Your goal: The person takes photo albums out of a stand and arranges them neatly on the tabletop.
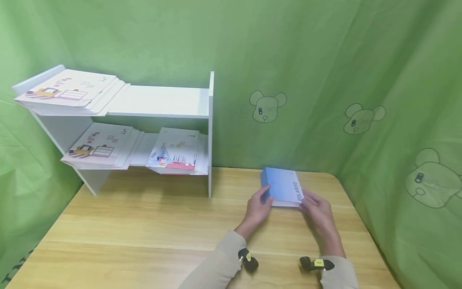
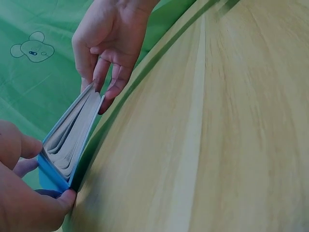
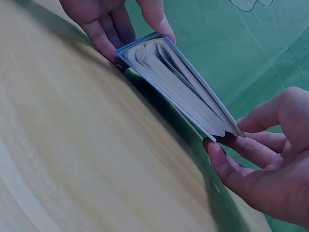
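Left grip (image 1: 257, 208), right grip (image 1: 319, 209) pinch blue book (image 1: 282, 184); left grip cropped in left-wrist view.

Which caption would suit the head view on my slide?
Left hand and right hand hold a blue POLAROID book at a wooden table with a white shelf.

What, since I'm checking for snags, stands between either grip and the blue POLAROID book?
Nothing visible. The left grip holds the book directly at its blue spine, and the right grip holds the opposite edge. The white shelf stands apart, off to the left.
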`<state>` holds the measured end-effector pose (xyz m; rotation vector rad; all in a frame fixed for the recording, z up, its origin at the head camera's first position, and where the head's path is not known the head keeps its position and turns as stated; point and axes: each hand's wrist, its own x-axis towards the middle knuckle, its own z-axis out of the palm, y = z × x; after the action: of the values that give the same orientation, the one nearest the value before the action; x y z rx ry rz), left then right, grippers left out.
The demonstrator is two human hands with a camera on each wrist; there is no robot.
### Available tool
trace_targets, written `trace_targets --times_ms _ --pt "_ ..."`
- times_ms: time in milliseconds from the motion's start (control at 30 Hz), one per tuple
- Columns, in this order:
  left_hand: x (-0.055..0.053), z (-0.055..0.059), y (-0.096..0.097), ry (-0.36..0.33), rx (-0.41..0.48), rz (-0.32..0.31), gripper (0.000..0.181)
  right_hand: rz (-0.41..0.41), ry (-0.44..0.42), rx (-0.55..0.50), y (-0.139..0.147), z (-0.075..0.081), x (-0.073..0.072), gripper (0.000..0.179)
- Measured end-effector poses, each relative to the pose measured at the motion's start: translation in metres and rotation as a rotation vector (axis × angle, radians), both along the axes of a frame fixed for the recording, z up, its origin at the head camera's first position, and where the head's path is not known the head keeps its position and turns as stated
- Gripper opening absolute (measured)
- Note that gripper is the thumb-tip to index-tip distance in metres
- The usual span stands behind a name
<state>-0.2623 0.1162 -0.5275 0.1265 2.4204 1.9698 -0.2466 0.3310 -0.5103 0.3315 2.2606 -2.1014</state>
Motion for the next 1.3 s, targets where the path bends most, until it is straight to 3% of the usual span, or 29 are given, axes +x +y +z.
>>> trace_targets --times_ms 200,800,1300 --pt "0.0000 -0.0017 0.0006 0.007 -0.004 0.002 0.047 0.009 -0.024 -0.034 -0.0021 -0.0019 -0.0002 0.058" --pt "0.0021 0.0015 0.0016 -0.019 -0.021 0.012 0.049 -0.001 -0.007 0.149 -0.0008 -0.0067 -0.0030 0.054" --pt "0.0018 0.0009 -0.0002 -0.011 -0.021 0.018 0.049 -0.008 -0.022 0.198 -0.0014 -0.0089 0.0000 0.054"
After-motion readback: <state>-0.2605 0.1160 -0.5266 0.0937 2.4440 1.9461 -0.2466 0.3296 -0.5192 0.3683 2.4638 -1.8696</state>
